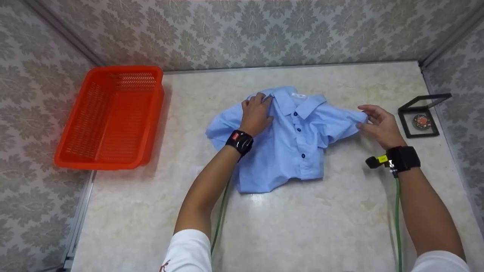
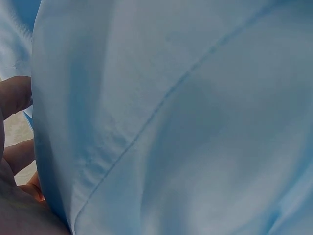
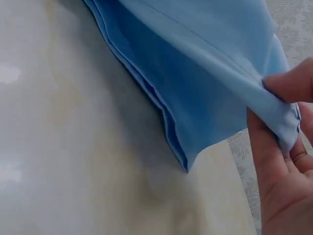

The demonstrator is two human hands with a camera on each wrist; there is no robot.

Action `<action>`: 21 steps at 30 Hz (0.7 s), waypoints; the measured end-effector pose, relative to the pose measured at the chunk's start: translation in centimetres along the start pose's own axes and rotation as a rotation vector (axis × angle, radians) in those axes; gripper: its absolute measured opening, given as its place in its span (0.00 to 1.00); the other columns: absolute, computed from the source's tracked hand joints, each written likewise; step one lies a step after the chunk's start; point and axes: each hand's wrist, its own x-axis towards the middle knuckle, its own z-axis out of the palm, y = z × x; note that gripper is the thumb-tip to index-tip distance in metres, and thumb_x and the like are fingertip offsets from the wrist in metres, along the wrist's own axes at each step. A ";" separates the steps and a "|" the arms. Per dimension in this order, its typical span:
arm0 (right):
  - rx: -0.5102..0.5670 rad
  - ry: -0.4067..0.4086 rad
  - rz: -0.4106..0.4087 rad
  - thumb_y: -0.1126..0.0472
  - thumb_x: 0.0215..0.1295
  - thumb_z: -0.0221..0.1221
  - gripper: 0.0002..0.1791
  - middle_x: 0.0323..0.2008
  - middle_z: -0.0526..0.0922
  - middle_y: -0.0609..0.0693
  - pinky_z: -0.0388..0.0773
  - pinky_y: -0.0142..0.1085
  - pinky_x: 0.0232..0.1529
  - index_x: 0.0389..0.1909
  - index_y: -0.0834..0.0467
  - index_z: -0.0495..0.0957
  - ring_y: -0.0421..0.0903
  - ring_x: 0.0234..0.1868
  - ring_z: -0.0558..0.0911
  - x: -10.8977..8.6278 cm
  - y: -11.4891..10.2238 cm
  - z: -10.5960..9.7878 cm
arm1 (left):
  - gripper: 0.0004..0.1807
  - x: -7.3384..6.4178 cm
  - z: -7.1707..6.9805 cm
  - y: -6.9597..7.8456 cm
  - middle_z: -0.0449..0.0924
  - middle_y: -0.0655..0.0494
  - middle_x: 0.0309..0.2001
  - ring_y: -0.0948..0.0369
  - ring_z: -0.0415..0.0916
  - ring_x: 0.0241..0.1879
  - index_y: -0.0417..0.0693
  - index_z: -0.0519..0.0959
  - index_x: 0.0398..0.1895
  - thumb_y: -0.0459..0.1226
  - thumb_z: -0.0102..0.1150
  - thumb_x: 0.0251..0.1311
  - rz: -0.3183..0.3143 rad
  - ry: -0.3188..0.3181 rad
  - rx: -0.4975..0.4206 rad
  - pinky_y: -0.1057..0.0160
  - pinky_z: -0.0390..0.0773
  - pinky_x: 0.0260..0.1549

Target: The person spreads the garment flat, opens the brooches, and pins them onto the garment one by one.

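Note:
A light blue short-sleeved shirt with dark buttons lies on the table, collar toward the back wall. My left hand grips its fabric at the shoulder beside the collar. In the left wrist view, blue cloth fills most of the picture, and the left hand's fingers partly disappear behind it. At the right, my right hand pinches the cuff of the outstretched sleeve. The right wrist view has the thumb and fingers closed on the sleeve edge, which is lifted off the table.
An orange plastic basket stands at the table's left. To the right of the right hand is a small black frame with a hinged lid raised and a round ornament inside. Patterned walls enclose the table. Green cables trail from both wrists.

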 end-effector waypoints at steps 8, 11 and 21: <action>0.030 0.107 -0.035 0.81 0.57 0.65 0.26 0.55 0.79 0.58 0.75 0.28 0.52 0.58 0.71 0.75 0.49 0.57 0.75 -0.2 -0.4 -0.9 | 0.34 0.0 0.1 -0.2 0.68 0.50 0.65 0.52 0.66 0.63 0.48 0.71 0.72 0.45 0.66 0.63 -0.010 -0.006 0.002 0.47 0.59 0.60; 0.005 0.172 -0.048 0.81 0.56 0.65 0.24 0.52 0.81 0.55 0.75 0.27 0.51 0.55 0.71 0.76 0.47 0.55 0.76 -0.3 -0.4 -1.2 | 0.34 0.1 0.2 -0.3 0.68 0.49 0.65 0.51 0.66 0.63 0.47 0.71 0.71 0.45 0.66 0.63 0.001 0.000 0.000 0.47 0.59 0.60; -0.098 0.207 0.025 0.80 0.60 0.63 0.30 0.62 0.70 0.63 0.78 0.28 0.52 0.63 0.67 0.68 0.55 0.63 0.74 0.0 1.3 -0.1 | 0.36 0.2 0.6 -0.7 0.68 0.49 0.66 0.51 0.66 0.63 0.47 0.69 0.73 0.46 0.66 0.62 -0.003 -0.016 0.025 0.48 0.60 0.58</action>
